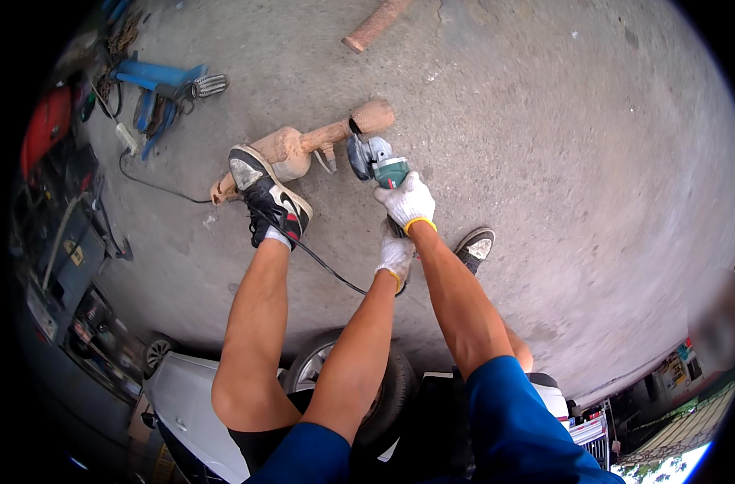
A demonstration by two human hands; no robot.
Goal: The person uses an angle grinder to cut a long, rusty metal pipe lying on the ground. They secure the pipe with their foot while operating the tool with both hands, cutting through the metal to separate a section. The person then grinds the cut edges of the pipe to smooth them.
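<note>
Gripping the grinder (pixel 390 173) near the exhaust (pixel 290 153), left hand (pixel 395 255) and right hand (pixel 412 202) likely share control (shoe (pixel 269 200) probably pinning the exhaust).

Your left glove (pixel 395 256) and right glove (pixel 409 200) are white with yellow cuffs (pixel 420 222); your sleeves (pixel 508 407) are plain blue. Your grinder (pixel 390 171) is green and silver-grey, its guard (pixel 357 157) dark. At 11 o'clock, the muffler (pixel 287 153) is rusty orange-tan. Your left shoe (pixel 270 198) mixes black, white and red. At 10 o'clock, the equipment (pixel 162 77) is blue; at 12, the pipe (pixel 375 26) is reddish-brown.
</note>
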